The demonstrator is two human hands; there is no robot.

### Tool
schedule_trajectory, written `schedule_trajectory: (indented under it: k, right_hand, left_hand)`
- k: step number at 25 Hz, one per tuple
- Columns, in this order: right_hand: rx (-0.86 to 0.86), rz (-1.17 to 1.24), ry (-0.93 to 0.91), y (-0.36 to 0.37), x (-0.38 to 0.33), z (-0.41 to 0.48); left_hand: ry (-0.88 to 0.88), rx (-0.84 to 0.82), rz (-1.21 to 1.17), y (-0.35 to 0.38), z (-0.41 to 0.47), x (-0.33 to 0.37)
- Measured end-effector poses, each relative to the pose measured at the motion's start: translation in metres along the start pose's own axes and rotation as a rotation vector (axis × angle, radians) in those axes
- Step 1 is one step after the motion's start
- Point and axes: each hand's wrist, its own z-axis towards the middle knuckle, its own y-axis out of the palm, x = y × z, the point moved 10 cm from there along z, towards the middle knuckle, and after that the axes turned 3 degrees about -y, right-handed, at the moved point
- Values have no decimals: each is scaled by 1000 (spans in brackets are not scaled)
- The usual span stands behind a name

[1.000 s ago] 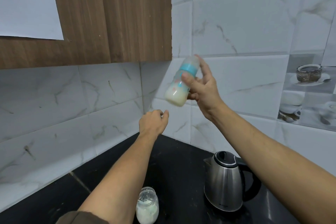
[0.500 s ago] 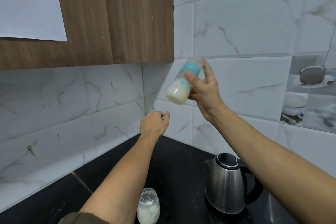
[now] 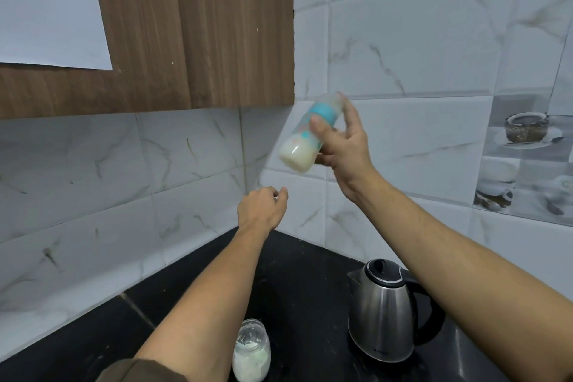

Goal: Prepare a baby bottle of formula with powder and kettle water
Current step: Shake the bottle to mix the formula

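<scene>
Right of centre, the right hand [image 3: 344, 146] grips the tilted, blurred baby bottle [image 3: 305, 136], capped and milky. Filling looks done and only mixing seems left. The left hand [image 3: 260, 208] is loosely curled and holds nothing. Low in the frame, the kettle [image 3: 383, 313] and powder jar [image 3: 251, 350] stand on the table [image 3: 304, 273].

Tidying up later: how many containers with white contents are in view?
2: the bottle held up in the right hand, and the jar on the counter left of the kettle. More may sit out of frame.
</scene>
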Motion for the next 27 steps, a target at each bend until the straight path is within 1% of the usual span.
schedule_trajectory:
  k: [2, 3, 4, 5, 6, 9, 10, 11, 12, 13, 15, 16, 17, 18, 19, 21, 22, 23, 24, 25, 27]
  right_hand:
    - [316, 217, -9, -30, 3, 7]
    - [434, 314, -5, -41, 7, 8]
    - [496, 373, 10, -47, 13, 10]
    - [487, 365, 40, -48, 16, 11]
    - [409, 300, 78, -42, 18, 11]
    - [-56, -64, 166, -1, 22, 0]
    - [-155, -150, 154, 6, 21, -4]
    - [-169, -171, 135, 7, 18, -4]
    - [-99, -132, 107, 2, 12, -2]
    - [33, -43, 85, -11, 8, 2]
    - [328, 214, 54, -39, 7, 9]
    - [420, 312, 46, -47, 9, 11]
    - [440, 335, 52, -49, 11, 12]
    - [387, 300, 73, -44, 13, 11]
    - [280, 226, 100, -32, 16, 10]
    - [-12, -3, 128, -1, 17, 1]
    - [-116, -93, 117, 8, 17, -2]
    - [-146, -121, 99, 11, 15, -2]
    - [-93, -86, 76, 7, 12, 1]
    - [21, -1, 66, -3, 11, 5]
    - [305, 234, 90, -27, 19, 10]
  left_hand:
    - [1, 8, 0, 0, -1, -1]
    - [2, 7, -2, 0, -1, -2]
    - [-1, 8, -2, -1, -1, -3]
    - [-1, 11, 2, 0, -1, -3]
    - [-1, 14, 8, -1, -1, -2]
    - [6, 3, 8, 2, -2, 2]
    - [-2, -5, 3, 2, -3, 2]
    - [-1, -7, 2, 2, -4, 3]
    - [5, -3, 2, 1, -4, 3]
    - [9, -1, 1, 1, -3, 1]
    - [5, 4, -4, 0, -4, -3]
    - [1, 9, -1, -1, -5, -5]
    - [-3, 16, 2, -1, -5, -6]
    - [-6, 19, 5, -2, -4, -8]
    - [-7, 20, 9, -2, -3, -9]
    - [-6, 11, 12, 0, -3, -7]
    - [1, 10, 10, 1, -3, -5]
    - [3, 10, 3, 0, -3, -4]
    - [2, 14, -5, -1, -2, -4]
    - [-4, 15, -12, -3, -2, -6]
    - [-9, 14, -5, -3, -3, -8]
